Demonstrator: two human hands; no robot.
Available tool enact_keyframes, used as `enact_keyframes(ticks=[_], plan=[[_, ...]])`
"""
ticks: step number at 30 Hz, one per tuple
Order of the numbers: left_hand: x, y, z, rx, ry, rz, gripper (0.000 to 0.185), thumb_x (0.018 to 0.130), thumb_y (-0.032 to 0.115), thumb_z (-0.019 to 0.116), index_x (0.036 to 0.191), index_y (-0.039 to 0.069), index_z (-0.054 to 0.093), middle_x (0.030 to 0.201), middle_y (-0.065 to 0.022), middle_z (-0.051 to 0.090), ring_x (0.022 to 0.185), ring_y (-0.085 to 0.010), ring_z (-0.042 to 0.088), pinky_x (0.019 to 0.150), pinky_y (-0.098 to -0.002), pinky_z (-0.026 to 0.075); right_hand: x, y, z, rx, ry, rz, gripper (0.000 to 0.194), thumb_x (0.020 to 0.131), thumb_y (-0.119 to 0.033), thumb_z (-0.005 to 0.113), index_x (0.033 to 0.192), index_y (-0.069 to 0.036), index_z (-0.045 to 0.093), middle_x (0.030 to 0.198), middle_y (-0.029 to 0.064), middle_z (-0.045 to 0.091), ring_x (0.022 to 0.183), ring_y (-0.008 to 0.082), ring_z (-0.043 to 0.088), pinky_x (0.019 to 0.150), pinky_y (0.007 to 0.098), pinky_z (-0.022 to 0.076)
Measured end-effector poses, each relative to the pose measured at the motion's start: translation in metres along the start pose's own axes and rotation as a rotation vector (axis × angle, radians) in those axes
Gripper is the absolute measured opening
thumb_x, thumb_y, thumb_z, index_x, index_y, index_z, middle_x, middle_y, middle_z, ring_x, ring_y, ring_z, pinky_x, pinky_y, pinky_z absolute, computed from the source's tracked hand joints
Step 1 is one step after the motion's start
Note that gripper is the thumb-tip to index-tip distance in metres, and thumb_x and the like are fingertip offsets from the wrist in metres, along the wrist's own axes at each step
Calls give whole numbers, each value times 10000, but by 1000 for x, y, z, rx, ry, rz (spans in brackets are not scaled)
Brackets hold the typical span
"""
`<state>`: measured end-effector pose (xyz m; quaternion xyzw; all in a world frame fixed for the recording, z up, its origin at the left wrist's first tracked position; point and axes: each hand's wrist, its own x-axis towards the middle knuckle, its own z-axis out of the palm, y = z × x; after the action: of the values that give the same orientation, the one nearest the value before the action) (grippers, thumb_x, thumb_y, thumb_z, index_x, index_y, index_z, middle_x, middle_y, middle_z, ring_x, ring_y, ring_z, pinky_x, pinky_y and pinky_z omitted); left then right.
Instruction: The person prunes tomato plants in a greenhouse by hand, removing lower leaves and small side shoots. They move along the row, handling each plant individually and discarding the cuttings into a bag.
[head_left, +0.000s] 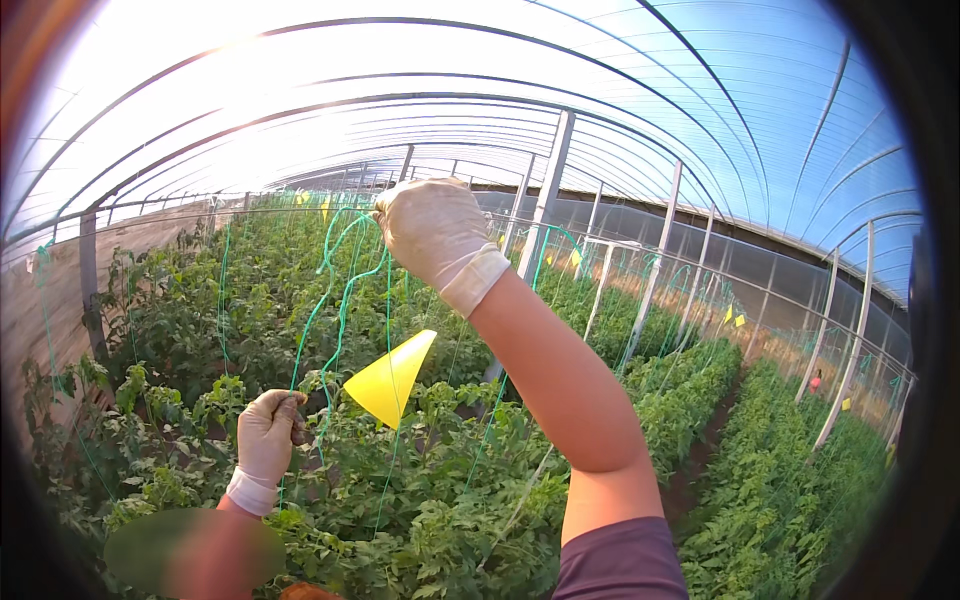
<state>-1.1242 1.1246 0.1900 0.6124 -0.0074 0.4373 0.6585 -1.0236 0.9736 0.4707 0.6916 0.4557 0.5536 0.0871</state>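
Observation:
Green twine (345, 301) hangs in loops from the overhead wire (296, 211) down towards leafy plants that look like tomato (457, 465). My left hand (264, 439), in a pale glove with dirty fingertips, pinches a strand of this twine low down, just above the foliage. Raised to the wire, my right hand (435, 232) wears a similar glove and is closed around the looped top of the twine. The fingers of that hand are mostly hidden behind its back. A curled yellow card (394, 379) hangs between the two hands, close to another thin strand.
Upright posts (553, 187) and curved roof hoops (420, 96) carry the plastic greenhouse cover. More strings (225, 300) hang along the rows. A narrow soil path (705, 450) runs between plant rows on the right. Small yellow cards (728, 313) hang farther off.

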Motion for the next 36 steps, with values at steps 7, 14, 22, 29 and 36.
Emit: enact_keyframes(ticks=[7, 14, 22, 29, 36], plan=[[-2, 5, -6, -19, -7, -26, 155, 1004, 75, 538, 1009, -21, 659, 701, 2, 580, 590, -43, 518, 513, -214, 437, -1, 6, -10, 106, -113, 0, 239, 931, -283, 613, 1024, -88, 714, 878, 123, 719, 848, 310, 695, 814, 439, 535], [-10, 17, -16, -21, -15, -72, 157, 1001, 77, 531, 1006, -11, 660, 708, -3, 582, 597, -55, 522, 515, -216, 434, 5, 21, -18, 314, -205, 11, 299, 905, -300, 689, 1020, -27, 727, 949, 126, 741, 877, 275, 705, 802, 380, 545], [-14, 14, -18, -10, -41, -67, 165, 1002, 84, 530, 1009, -13, 663, 715, -7, 604, 586, -46, 529, 513, -210, 442, 27, 28, -31, 382, -391, -140, 291, 916, -282, 671, 1089, -54, 717, 910, 135, 737, 816, 223, 714, 770, 348, 558], [-15, 8, -8, -37, -40, -14, 162, 999, 96, 557, 1014, -8, 681, 713, -5, 606, 584, -46, 526, 516, -213, 443, -19, -8, 12, -238, 263, -9, 124, 903, -240, 634, 886, -118, 651, 811, 71, 696, 759, 230, 703, 698, 376, 553], [-15, 13, -6, -32, -103, -96, 157, 1002, 79, 532, 1016, -10, 661, 726, -9, 601, 596, -51, 519, 535, -217, 443, 25, 37, -34, 616, -523, -30, 240, 932, -180, 655, 1116, -33, 702, 926, 121, 743, 849, 212, 710, 800, 332, 548]])
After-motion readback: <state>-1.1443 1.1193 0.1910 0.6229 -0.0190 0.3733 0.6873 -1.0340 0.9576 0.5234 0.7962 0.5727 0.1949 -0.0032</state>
